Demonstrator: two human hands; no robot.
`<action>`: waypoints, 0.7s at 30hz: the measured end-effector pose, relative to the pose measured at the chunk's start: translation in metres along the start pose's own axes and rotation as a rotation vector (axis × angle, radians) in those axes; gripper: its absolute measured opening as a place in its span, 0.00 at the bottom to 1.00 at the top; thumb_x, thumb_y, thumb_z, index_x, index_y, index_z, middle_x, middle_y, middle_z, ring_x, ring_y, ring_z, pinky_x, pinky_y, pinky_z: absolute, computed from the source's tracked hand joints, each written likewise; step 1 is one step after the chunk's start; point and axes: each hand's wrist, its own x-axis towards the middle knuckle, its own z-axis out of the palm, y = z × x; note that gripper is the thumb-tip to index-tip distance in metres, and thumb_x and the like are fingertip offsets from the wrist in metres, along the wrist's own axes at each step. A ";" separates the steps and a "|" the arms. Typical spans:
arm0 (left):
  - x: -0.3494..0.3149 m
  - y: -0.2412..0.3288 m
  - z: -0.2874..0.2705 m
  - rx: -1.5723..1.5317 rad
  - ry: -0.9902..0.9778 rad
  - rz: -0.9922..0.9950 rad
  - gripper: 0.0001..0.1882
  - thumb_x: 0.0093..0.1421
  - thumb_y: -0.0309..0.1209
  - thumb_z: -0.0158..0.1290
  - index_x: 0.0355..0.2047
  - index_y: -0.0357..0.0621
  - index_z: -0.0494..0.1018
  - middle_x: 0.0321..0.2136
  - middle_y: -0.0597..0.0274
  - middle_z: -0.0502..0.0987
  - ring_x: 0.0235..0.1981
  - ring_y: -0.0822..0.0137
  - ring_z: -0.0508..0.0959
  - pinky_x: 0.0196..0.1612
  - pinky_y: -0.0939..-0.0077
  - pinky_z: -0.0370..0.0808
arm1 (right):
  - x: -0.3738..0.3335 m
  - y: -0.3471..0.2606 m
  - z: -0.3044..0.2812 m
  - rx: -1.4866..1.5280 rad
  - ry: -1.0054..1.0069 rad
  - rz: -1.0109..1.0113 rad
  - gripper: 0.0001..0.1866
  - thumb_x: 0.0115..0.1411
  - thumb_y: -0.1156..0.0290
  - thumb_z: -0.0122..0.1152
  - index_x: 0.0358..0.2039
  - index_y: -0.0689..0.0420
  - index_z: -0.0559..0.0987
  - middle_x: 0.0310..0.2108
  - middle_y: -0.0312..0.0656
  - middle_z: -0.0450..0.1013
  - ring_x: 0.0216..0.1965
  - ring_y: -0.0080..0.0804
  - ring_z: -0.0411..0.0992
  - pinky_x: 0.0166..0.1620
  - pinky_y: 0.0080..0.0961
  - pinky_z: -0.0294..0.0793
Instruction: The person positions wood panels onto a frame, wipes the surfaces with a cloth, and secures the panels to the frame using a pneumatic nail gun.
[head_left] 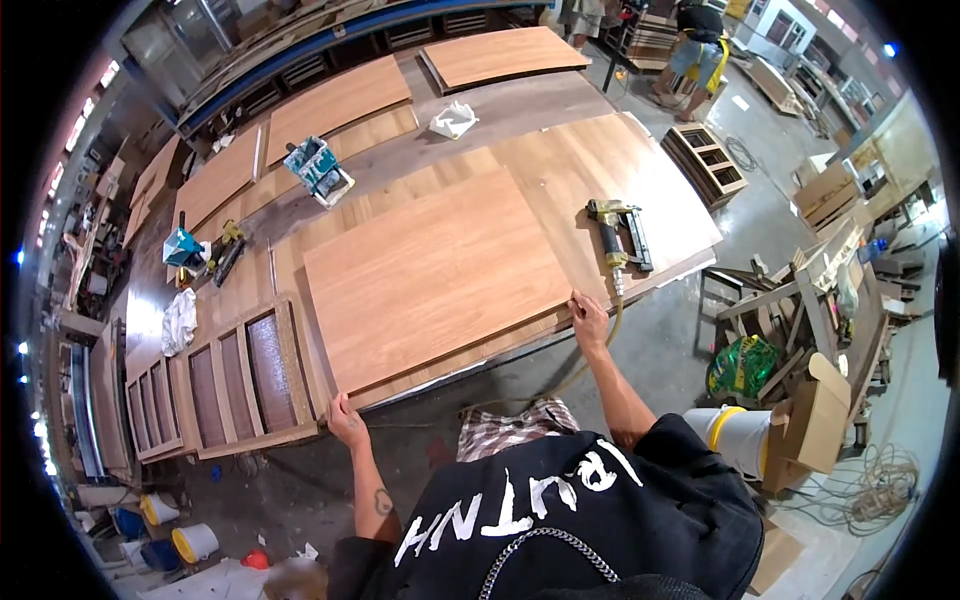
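Observation:
A rectangular light-brown wooden panel (430,280) lies on the workbench in front of me. My left hand (347,422) is closed on its near left corner, fingers pinching the edge. At its near right corner my right hand (590,323) grips the edge in the same way. Just beyond my right hand a nail gun (618,238) rests on the bench top, its air hose (603,350) running down past my right forearm. To the left of the panel, close to my left hand, is a wooden frame (240,385) with dark inset strips.
Farther across the bench are more panels (340,105), a blue-and-white container (320,170), a white tray (453,120), a second nail gun (228,252) and a white cloth (180,322). Scrap wood (790,300) and a white bucket (725,432) stand at right. Another person (697,50) works at the far right.

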 end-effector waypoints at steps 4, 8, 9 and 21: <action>0.001 -0.004 -0.005 -0.036 -0.079 -0.081 0.07 0.59 0.28 0.54 0.34 0.35 0.74 0.30 0.48 0.76 0.34 0.47 0.75 0.38 0.59 0.71 | -0.001 0.002 -0.003 0.000 -0.071 0.016 0.13 0.54 0.72 0.64 0.41 0.57 0.80 0.34 0.43 0.76 0.31 0.37 0.75 0.35 0.28 0.73; 0.007 -0.006 -0.011 -0.020 -0.237 -0.086 0.11 0.59 0.29 0.54 0.39 0.34 0.74 0.30 0.47 0.74 0.33 0.47 0.74 0.37 0.59 0.71 | -0.002 0.005 -0.002 -0.009 -0.059 0.044 0.13 0.54 0.69 0.64 0.41 0.56 0.80 0.34 0.42 0.76 0.33 0.37 0.76 0.36 0.28 0.73; 0.008 -0.010 -0.010 -0.020 -0.232 -0.089 0.11 0.59 0.29 0.54 0.39 0.34 0.74 0.30 0.47 0.74 0.33 0.47 0.74 0.37 0.59 0.71 | -0.001 0.006 -0.001 0.006 -0.041 0.035 0.13 0.55 0.69 0.64 0.42 0.56 0.80 0.34 0.42 0.76 0.33 0.37 0.76 0.36 0.28 0.73; 0.019 -0.007 -0.021 0.051 -0.263 0.095 0.09 0.61 0.29 0.49 0.35 0.36 0.74 0.29 0.46 0.75 0.32 0.44 0.75 0.35 0.56 0.71 | -0.001 0.008 0.002 0.000 -0.063 0.065 0.13 0.52 0.72 0.66 0.40 0.58 0.81 0.37 0.43 0.78 0.32 0.34 0.77 0.36 0.25 0.75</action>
